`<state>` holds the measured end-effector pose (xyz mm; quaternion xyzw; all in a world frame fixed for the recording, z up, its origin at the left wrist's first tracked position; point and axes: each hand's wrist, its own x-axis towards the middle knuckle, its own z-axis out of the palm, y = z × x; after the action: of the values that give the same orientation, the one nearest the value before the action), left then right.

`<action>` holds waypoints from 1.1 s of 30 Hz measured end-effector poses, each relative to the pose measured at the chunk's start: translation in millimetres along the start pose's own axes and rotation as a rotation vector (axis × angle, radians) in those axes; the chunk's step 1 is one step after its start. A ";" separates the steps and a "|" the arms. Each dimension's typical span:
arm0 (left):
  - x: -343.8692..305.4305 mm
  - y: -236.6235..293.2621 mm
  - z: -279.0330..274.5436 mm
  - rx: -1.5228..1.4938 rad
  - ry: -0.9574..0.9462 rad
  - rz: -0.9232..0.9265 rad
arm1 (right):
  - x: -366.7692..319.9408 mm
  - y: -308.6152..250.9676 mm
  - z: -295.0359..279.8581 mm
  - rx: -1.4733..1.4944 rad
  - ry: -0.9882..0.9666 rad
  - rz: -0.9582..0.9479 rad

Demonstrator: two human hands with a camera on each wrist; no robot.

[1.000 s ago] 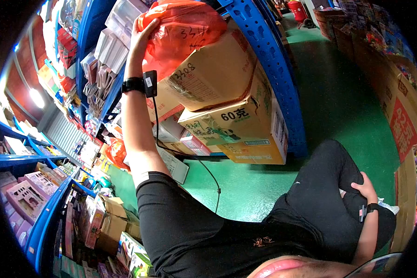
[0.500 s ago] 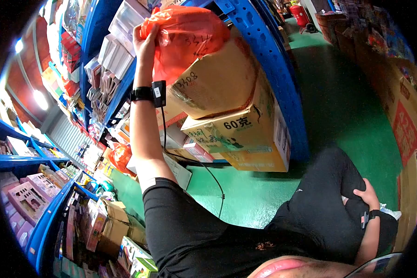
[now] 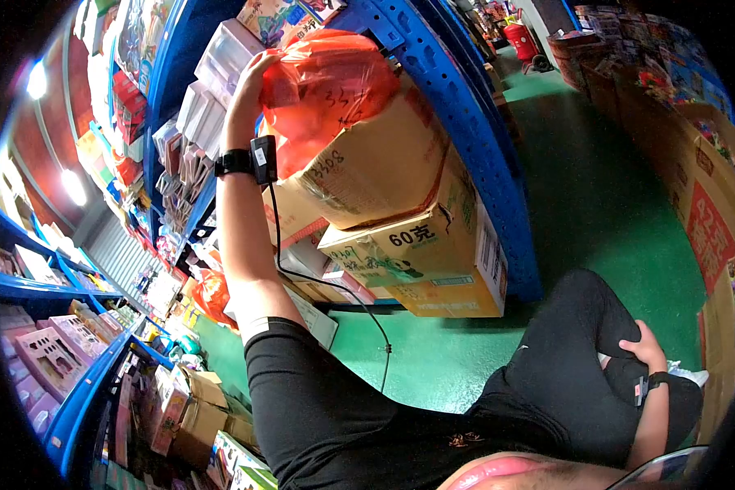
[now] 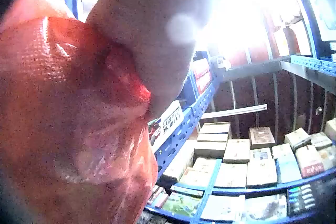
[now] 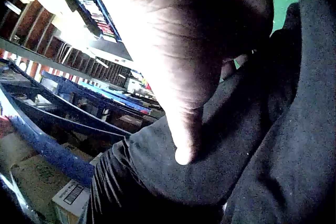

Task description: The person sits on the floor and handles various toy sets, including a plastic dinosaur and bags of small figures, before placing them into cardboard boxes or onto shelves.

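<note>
My left hand (image 3: 249, 86) is raised to the upper left side of an orange-red plastic bag (image 3: 331, 90) and grips its plastic. Dark handwritten numbers mark the bag, which sits on a cardboard box (image 3: 376, 163) labelled 3308. From the left wrist, the thumb side of the hand (image 4: 149, 29) presses into the crinkled bag (image 4: 68, 108); the other fingers are hidden. My right hand (image 3: 647, 345) rests on the dark trouser leg (image 3: 580, 335), thumb apart from the fingers. In the right wrist view its thumb (image 5: 188, 137) lies extended along the dark cloth.
Below the labelled box stands another carton (image 3: 420, 261) marked 60克. A blue rack upright (image 3: 465, 122) rises right beside the boxes. Packed blue shelves (image 3: 82, 400) line the left side. A black cable (image 3: 367, 310) trails from my left wrist over the green floor (image 3: 604, 188).
The boxes and bag appear lower in the head view as it shifts. My left fingers have slid toward the bag's upper left edge and show less. My right hand stays on the leg.
</note>
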<state>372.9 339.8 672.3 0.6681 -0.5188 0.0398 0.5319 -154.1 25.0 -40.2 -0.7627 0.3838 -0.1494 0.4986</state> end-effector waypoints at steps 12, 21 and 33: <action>22.4 -26.5 -10.4 0.099 0.164 0.267 | -8.4 -22.4 -4.0 -0.031 -0.010 0.021; -25.0 -49.5 -33.7 -0.192 0.199 0.471 | -2.1 -4.7 -4.0 -0.142 0.023 0.000; -110.8 -200.3 -182.4 1.211 0.759 -0.229 | -10.0 -21.0 -5.9 -0.067 0.000 -0.020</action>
<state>560.4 528.2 549.8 0.8359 -0.1121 0.4935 0.2126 -155.1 32.9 -17.6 -0.7829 0.3811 -0.1414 0.4711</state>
